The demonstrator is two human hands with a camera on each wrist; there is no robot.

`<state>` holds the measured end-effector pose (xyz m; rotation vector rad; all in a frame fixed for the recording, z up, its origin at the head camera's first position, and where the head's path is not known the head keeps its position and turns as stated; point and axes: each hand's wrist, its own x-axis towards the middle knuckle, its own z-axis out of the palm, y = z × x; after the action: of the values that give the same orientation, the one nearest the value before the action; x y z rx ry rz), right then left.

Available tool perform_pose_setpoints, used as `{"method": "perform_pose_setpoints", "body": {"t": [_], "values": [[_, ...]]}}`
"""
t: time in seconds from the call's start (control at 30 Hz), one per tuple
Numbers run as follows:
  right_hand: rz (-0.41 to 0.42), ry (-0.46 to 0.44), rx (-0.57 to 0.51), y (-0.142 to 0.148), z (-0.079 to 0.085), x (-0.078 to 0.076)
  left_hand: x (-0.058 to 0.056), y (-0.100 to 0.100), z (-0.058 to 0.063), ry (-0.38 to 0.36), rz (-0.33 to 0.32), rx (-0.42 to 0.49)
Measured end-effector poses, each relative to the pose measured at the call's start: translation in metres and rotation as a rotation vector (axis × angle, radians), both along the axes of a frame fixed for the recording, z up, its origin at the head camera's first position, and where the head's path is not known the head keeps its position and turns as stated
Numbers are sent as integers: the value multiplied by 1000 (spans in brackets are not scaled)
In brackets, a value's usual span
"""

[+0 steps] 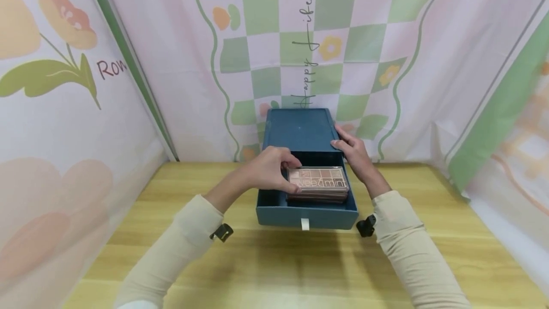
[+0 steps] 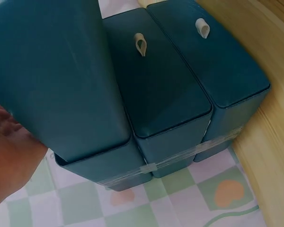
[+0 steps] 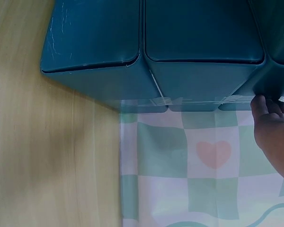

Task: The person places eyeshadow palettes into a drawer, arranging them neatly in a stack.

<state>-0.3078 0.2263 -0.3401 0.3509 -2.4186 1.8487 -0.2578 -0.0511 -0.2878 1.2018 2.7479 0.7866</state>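
Note:
On the table stands a dark blue drawer box (image 1: 300, 130) with its top drawer (image 1: 280, 217) pulled out. Inside that drawer lies a stack of eyeshadow palettes; the topmost palette (image 1: 321, 179) has lettering across its lid. My left hand (image 1: 270, 168) pinches the left end of this palette, thumb at its near corner and fingers at its far one. Against the box's upper right edge rests my right hand (image 1: 358, 154), thumb on top and fingers stretched along the side. In the right wrist view its fingertips touch the box's side wall.
Two lower drawers (image 2: 156, 85) with pale pull loops sit under the pulled-out one. Clear tape (image 2: 180, 153) runs across the box's side. A patterned cloth (image 1: 296, 37) hangs behind, and the wooden table (image 1: 206, 275) extends around the box.

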Motion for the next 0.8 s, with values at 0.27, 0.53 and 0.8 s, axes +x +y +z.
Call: {"method": "perform_pose_setpoints", "body": {"t": [0.27,0.53,0.8], "values": [[3,-3,0,1,0,0,4,-1,-1,52,-14,-14],[-2,0,-5,0,1,-1,53,-9,0,373,-35,531],[11,-7,12,1,1,-3,127,-5,-25,-127,-168,699]]}}
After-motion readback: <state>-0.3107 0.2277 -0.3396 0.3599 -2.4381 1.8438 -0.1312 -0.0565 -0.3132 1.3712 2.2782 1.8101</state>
